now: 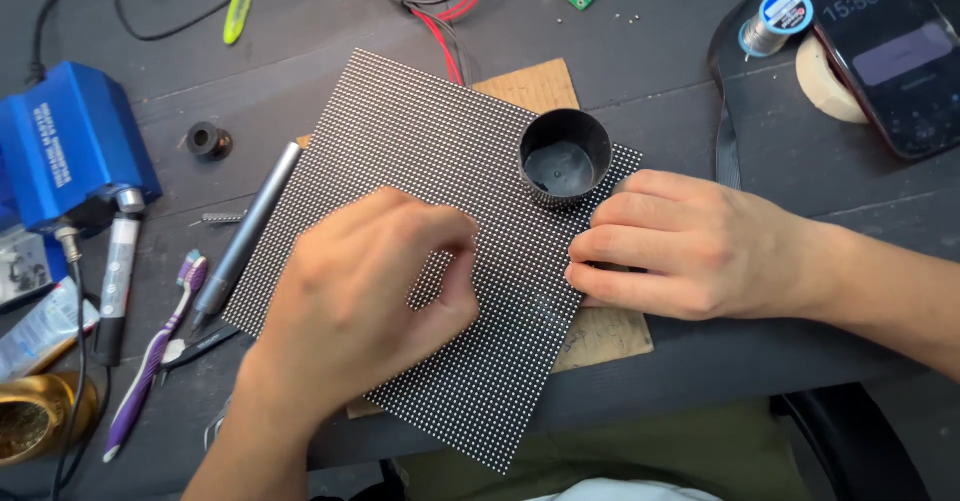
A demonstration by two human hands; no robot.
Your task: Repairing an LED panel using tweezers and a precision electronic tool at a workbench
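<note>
- The dotted black panel [440,221] lies flat and turned cornerwise on a piece of brown cardboard [600,336], in the middle of the dark tabletop [650,71]; its near corner hangs over the tabletop's edge.
- The left hand [365,291] rests on the panel with fingers curled in and thumb meeting fingertip; whether that grip pinches anything is hidden by the knuckles, so I cannot tell.
- The right hand [690,251] lies at the panel's right edge, fingers folded together and pressing down on it; the fingertips cover the edge itself, and whether they clasp it or only press is not clear.
- A small round black cup [564,157] stands on the panel just beyond the right hand's fingers, its inside dark and hard to read.
- A grey pen-shaped tool [245,233] lies along the panel's left edge, its tip partly under the left hand.
- Left of it lie a purple toothbrush [155,351] and a blue box [70,141], cut off by the frame.
- Top right, a phone [890,51] runs out of view beside a solder spool [775,19].
</note>
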